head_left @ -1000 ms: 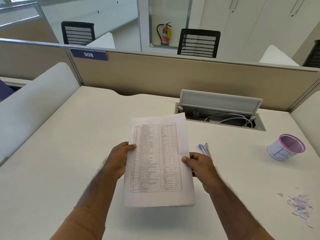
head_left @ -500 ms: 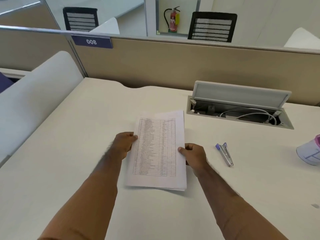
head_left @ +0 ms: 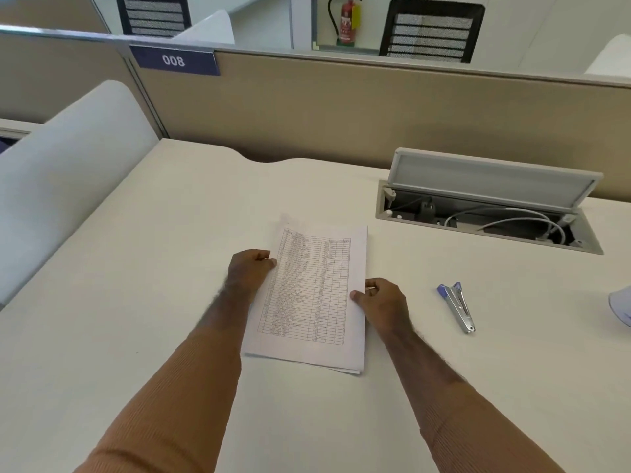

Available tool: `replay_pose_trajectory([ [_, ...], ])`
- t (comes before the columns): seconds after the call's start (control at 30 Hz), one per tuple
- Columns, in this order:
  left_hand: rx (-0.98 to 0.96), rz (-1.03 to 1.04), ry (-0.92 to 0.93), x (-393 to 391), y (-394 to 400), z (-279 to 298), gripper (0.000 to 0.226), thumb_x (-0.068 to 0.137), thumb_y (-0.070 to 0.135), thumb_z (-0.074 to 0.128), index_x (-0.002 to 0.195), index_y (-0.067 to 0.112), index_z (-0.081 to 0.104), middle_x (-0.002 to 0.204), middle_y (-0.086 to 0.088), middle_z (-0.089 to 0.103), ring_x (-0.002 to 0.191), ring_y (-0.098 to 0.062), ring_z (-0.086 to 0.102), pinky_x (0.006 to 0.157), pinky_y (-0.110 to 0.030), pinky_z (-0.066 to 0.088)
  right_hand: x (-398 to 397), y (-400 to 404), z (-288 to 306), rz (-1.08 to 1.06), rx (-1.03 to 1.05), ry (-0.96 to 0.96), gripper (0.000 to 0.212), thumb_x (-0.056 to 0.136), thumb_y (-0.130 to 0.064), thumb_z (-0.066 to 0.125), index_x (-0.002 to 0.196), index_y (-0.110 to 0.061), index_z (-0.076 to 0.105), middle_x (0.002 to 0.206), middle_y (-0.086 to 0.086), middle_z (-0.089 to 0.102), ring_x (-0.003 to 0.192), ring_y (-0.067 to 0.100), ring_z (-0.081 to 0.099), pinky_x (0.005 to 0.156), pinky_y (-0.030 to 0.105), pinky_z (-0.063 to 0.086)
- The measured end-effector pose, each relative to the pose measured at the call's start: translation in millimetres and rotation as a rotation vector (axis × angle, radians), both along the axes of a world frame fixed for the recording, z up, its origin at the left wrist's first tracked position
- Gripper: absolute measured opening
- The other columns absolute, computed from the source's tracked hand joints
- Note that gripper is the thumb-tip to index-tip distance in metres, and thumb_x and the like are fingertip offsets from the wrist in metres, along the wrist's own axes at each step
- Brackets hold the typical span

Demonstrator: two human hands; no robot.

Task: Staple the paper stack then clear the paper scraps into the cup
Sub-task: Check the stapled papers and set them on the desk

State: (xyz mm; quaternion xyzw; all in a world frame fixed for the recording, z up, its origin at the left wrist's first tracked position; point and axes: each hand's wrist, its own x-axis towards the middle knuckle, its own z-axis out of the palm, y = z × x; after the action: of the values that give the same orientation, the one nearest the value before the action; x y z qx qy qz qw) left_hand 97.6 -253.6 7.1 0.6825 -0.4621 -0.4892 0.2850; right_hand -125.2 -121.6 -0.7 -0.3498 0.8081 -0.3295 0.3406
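A white desk [head_left: 136,302] is filling most of the view, bounded at the back by a tan partition [head_left: 341,107] and at the left by a pale rounded divider [head_left: 61,172]. On the partition's top rail a dark blue plate [head_left: 174,61] is showing the white number "008". Beyond the partition two black slatted chair backs [head_left: 432,30] are standing, with a red fire extinguisher [head_left: 346,20] between them; its label is too small to read.

Set into the desk at the right, a cable tray [head_left: 488,223] is lying with its grey lid [head_left: 491,177] propped open, white cables coiling inside.

The paper stack [head_left: 310,298] is lying flat on the desk at centre, lower sheets peeking out slightly at its near right corner. The top sheet is carrying a printed table of many rows, the text too fine to read. The left hand [head_left: 249,273] is curling over the stack's left edge, thumb on top, gripping it. The right hand [head_left: 380,300] is pinching the right edge, thumb pressing on the top sheet and fingers tucked under.

A blue and silver stapler [head_left: 457,307] is lying closed on the desk, near the right hand but apart from it. At the far right edge only a sliver of a white cup [head_left: 623,307] is showing, a blue mark on it unreadable.
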Motion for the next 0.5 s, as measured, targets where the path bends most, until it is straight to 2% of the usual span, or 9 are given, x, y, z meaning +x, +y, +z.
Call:
replay_pose_trajectory([
  [0.23,-0.047,-0.035,-0.096,3,2,-9,0.034,0.078,0.018,0.079,0.110,0.008,0.075,0.108,-0.009,0.076,0.105,-0.028,0.070,0.098,-0.047,0.055,-1,4,4,0.090,0.078,0.224,0.037,0.082,-0.046,0.067,0.109,-0.021,0.062,0.106,-0.004,0.070,0.093,0.021,0.065,0.074,0.030,0.048],
  [0.4,-0.144,-0.108,-0.314,0,6,-4,0.038,0.088,0.016,0.067,0.126,0.011,0.068,0.129,-0.011,0.067,0.119,-0.027,0.063,0.107,-0.033,0.046,0,10,5,0.111,0.107,0.295,0.053,0.080,-0.055,0.065,0.122,-0.024,0.055,0.116,-0.003,0.064,0.101,0.021,0.064,0.081,0.033,0.050],
  [0.5,-0.187,-0.107,-0.405,-1,11,-1,0.039,0.092,0.018,0.063,0.130,0.014,0.064,0.134,-0.014,0.058,0.122,-0.030,0.059,0.105,-0.036,0.044,2,19,4,0.106,0.052,0.373,0.053,0.083,-0.052,0.062,0.127,-0.024,0.052,0.119,-0.002,0.059,0.104,0.022,0.062,0.083,0.037,0.052],
])
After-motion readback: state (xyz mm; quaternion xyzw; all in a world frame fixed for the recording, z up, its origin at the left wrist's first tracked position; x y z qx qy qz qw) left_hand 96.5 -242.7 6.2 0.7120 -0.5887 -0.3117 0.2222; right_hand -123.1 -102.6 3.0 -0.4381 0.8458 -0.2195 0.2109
